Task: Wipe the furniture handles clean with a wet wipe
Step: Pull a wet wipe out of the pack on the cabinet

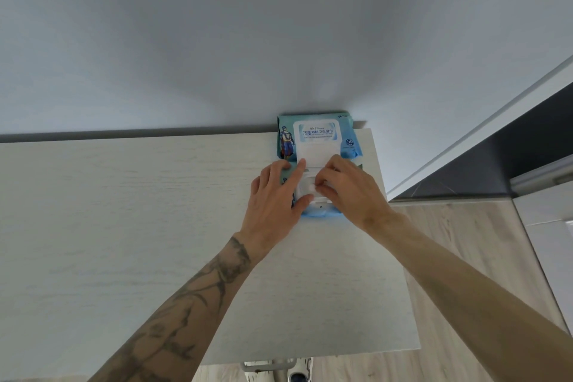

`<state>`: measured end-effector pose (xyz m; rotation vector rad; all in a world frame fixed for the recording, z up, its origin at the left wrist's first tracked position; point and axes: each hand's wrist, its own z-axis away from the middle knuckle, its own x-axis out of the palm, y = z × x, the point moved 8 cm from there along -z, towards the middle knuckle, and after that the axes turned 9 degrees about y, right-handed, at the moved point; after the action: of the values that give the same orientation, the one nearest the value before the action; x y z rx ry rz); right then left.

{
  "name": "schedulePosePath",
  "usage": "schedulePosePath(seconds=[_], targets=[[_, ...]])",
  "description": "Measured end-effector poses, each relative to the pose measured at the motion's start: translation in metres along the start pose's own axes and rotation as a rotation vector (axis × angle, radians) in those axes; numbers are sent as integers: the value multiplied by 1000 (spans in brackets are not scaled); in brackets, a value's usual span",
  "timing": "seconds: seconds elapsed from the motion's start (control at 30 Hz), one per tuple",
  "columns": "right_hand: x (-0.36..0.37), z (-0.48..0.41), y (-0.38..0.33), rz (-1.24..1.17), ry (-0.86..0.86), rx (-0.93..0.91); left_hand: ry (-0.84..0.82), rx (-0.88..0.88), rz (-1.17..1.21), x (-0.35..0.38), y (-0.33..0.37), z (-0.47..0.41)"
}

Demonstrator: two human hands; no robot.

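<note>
**Forearm-first over the worktop: risking a chain of wipes**

Stretching a tattooed left forearm and a bare right forearm across the pale wood-grain worktop towards its far right corner. Finding the wet wipe pack lying flat there, butting against the wall and just beside the worktop's right edge, with the white flip lid folded back. Pressing down on the pack with the left grip, fingers mostly straight and spread, index fingertip up at the lid, thumb at the near rim of the opening. Pinching the wet wipe at that opening with the right grip, fingertips curled tight around the white tuft. Judging the step as starting to draw out a first sheet, with no wiping begun.

Watching for trouble from here:

- Pulling too fast or too steeply, probably dragging a second and third sheet out in a string.
- Easing the left-side pressure too soon, likely lifting the whole pack or sliding it over that close right edge and down to the wood-look floor.
- Pinching only a thin corner, risking a tear and a scrap too small for the job.
- Leaving the lid open afterwards, letting the remaining sheets dry out.

Seeing no furniture handles for certain; glimpsing only a pale bar below the worktop's front edge, too cropped for telling.
</note>
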<state>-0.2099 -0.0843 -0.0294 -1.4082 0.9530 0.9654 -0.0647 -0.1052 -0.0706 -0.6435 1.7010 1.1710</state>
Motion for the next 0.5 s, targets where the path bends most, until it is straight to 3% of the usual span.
schedulePosePath(seconds=[0.2, 0.5], targets=[[7, -2, -11, 131, -49, -109, -11, 3, -30, 2, -3, -3], [0, 0, -9, 109, -87, -118, -22, 1, -53, 1, -3, -4]])
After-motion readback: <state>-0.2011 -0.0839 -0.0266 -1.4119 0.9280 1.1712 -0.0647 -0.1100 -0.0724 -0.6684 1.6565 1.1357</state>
